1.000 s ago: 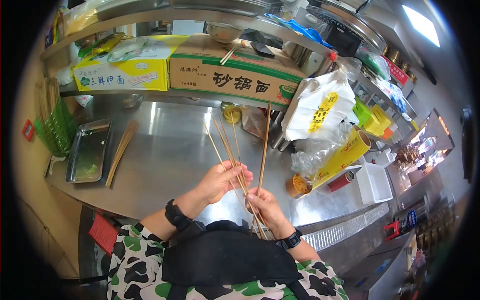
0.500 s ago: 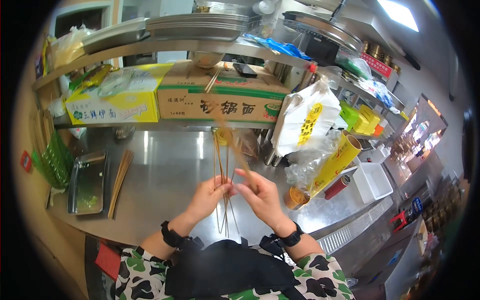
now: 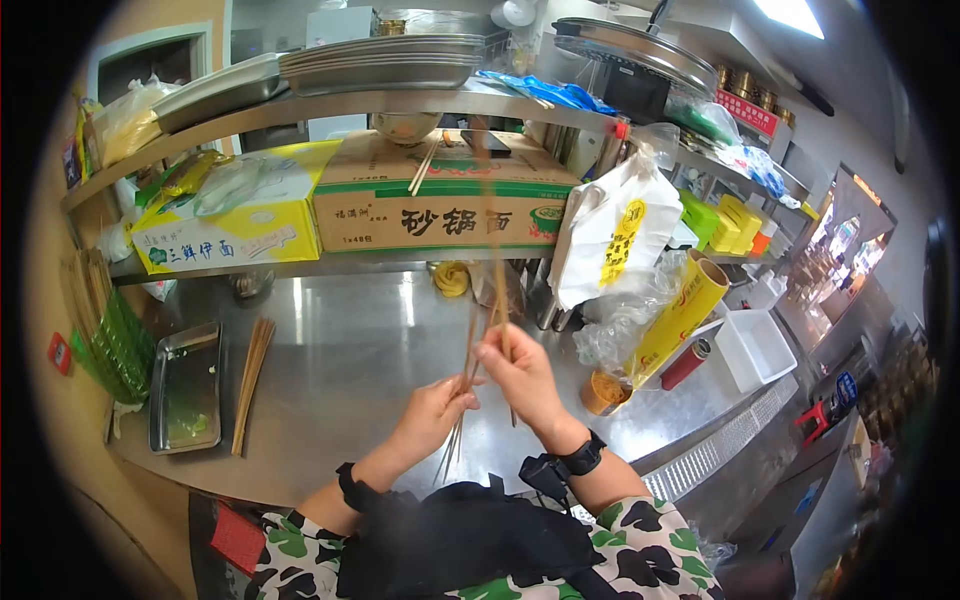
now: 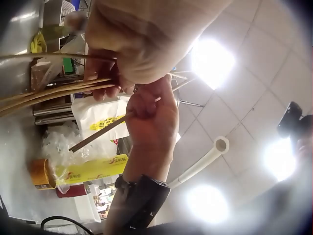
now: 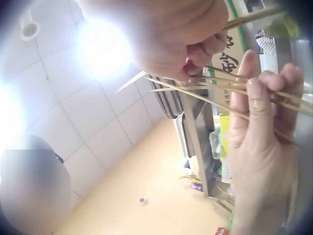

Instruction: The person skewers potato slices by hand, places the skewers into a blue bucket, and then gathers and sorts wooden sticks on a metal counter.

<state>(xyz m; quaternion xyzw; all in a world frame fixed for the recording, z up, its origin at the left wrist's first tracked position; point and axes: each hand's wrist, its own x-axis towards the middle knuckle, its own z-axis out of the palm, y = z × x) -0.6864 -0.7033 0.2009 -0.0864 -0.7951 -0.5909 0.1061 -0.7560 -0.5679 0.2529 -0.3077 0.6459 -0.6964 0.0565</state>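
Thin wooden skewers (image 5: 210,100) are pinched between the thumb and fingers of the left hand (image 3: 432,418), fanned a little apart. Just beside it, the right hand (image 3: 527,378) grips a tighter bundle of skewers (image 3: 499,285) that stands upright above the fist and looks blurred at its top. In the left wrist view, the lower end of that bundle (image 4: 100,133) sticks out of the right hand (image 4: 152,120). The two hands are close together over the steel counter; whether their fingertips touch is unclear.
A separate skewer bundle (image 3: 252,385) lies on the counter (image 3: 340,440) at left, beside a metal tray (image 3: 187,400). Boxes (image 3: 440,215) stand on the shelf behind. An orange tub (image 3: 604,393), red can (image 3: 686,364), yellow roll (image 3: 680,318) and white bin (image 3: 752,350) are at right.
Since one second ago the left hand's skewers have dropped lower in its grasp. The right hand has risen beside the left, and its bundle, tilted half a second ago, is now nearly upright.
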